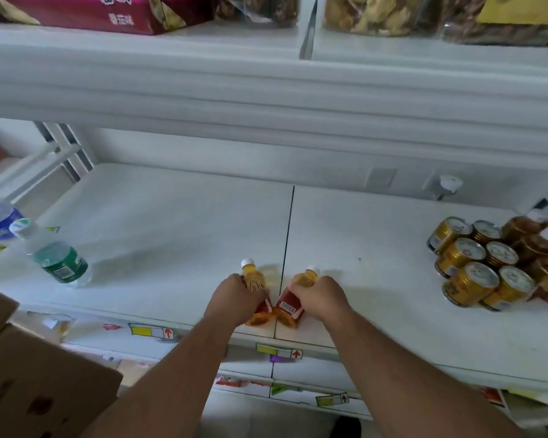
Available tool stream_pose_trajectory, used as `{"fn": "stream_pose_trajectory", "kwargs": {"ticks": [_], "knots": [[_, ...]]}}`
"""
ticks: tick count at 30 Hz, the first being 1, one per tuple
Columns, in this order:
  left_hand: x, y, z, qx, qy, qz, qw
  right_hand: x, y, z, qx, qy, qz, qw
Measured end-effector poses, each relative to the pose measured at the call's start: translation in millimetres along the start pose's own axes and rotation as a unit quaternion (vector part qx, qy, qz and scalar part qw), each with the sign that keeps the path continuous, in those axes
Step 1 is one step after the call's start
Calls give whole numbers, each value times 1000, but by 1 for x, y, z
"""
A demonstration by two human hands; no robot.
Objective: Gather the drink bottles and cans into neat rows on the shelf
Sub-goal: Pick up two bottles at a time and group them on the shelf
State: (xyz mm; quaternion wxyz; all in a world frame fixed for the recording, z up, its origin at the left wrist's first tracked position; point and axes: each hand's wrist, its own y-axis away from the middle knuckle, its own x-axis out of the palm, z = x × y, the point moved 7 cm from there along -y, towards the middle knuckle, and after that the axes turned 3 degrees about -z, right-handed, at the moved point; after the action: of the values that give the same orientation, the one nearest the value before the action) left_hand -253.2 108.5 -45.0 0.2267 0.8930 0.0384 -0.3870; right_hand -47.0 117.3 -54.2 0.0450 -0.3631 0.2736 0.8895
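- Two hands grip bottles: the left hand [234, 295] wraps one amber bottle [256, 290], the right hand [321, 298] its twin bottle [293, 303].
- Both clear plastic, white-capped bottles stand at the white shelf [171, 216] front edge, caps leaning away.
- Gold ribbed cans [475, 263] cluster upright far right; a green-labelled water bottle [57, 257] stands left.
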Motion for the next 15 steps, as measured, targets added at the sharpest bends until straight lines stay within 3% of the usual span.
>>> {"fn": "stream_pose_trajectory", "kwargs": {"ticks": [7,10,15], "knots": [[3,-17,7,-58,15,35,998,5,-14,13,2,-11,8,1000],[6,-16,15,-112,58,49,991,7,-18,15,7,-15,13,1000],[8,-17,18,-128,107,44,985,13,-21,11,31,-44,35,998]]}}
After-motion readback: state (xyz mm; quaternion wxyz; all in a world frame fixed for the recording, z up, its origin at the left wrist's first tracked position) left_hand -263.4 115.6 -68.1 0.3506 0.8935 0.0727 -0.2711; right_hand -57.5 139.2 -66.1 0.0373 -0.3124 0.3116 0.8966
